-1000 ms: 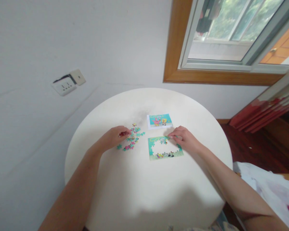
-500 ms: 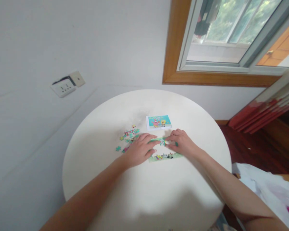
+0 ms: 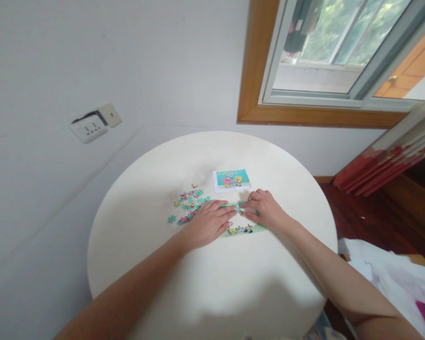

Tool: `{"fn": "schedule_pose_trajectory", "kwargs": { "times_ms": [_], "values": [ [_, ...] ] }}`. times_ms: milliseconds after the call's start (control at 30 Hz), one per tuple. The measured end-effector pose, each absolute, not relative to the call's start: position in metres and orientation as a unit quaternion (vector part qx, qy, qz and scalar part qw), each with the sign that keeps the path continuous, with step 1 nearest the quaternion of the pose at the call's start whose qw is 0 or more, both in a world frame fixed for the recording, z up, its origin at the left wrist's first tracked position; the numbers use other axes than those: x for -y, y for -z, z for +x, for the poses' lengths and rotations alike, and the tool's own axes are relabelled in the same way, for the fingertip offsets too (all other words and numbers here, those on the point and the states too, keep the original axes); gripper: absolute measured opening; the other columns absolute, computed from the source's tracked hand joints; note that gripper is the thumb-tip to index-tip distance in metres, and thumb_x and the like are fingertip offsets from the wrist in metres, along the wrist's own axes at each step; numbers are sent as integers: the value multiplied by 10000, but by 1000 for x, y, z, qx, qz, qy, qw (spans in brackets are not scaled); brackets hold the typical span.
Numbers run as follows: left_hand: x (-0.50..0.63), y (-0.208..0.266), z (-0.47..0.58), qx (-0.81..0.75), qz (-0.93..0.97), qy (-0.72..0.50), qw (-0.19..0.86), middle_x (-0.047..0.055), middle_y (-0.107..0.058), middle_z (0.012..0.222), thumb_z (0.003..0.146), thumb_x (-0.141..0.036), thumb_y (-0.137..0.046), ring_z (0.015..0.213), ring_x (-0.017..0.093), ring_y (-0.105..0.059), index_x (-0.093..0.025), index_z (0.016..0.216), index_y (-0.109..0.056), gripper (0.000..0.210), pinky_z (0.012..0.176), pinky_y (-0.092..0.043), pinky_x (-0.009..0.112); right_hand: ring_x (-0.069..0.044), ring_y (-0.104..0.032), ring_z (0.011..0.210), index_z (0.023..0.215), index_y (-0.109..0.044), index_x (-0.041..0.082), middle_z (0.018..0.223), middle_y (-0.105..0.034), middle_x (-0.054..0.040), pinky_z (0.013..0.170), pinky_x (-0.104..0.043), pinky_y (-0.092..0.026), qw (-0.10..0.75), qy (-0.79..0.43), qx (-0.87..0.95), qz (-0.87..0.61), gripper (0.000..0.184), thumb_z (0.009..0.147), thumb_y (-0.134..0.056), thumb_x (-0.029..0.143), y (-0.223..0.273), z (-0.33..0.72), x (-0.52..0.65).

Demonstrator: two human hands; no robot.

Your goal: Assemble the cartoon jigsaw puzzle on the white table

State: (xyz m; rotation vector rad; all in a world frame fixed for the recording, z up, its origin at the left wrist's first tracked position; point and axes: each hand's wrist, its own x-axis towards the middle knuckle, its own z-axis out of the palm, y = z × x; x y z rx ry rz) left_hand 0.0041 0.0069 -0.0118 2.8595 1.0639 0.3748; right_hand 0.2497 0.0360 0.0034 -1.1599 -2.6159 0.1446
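Note:
A partly assembled jigsaw puzzle (image 3: 246,230) with a green border and small cartoon figures lies on the round white table. My left hand (image 3: 208,221) rests flat over its left side, fingers stretched out, index fingertip at a small puzzle piece (image 3: 238,209). From the other side my right hand (image 3: 265,208) has its thumb and index finger closed at that piece, the other fingers curled. Part of the puzzle is hidden under both hands. Left of my left hand lies a loose heap of puzzle pieces (image 3: 187,206) in teal, pink and yellow.
A picture card or box (image 3: 233,180) with a pink and a yellow cartoon figure lies behind the puzzle. The table (image 3: 134,245) stands against a white wall with a socket (image 3: 89,127). At right are a window, a red and white curtain (image 3: 371,165) and white cloth or plastic (image 3: 378,269).
My left hand has turned flatter, its thumb drawn back and its index finger reaching to the piece. My right hand stays at the same piece. The view has shifted slightly.

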Motion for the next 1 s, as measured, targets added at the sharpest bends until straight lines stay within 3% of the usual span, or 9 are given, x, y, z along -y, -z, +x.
{"fn": "schedule_pose_trajectory", "kwargs": {
  "times_ms": [500,1000],
  "values": [
    [-7,8,7,-343,934,-100,-14,-12,-559,1377,1005,-335,-348,1268,205,-446,-275,1336,-519,378,1110,-222,396,-189,-454,872,912,-708,198,816,-639,-60,788,-361,-247,96,97,942,-308,260,971,-485,319,-10,246,-32],
    [-7,9,7,-343,934,-100,-9,0,-562,1374,1007,-326,-341,1252,203,-458,-260,1335,-522,380,1087,-246,392,-188,-499,881,977,-717,198,863,-664,-66,793,-352,-290,141,32,934,-328,265,967,-484,321,-3,249,-36]
  ]
}}
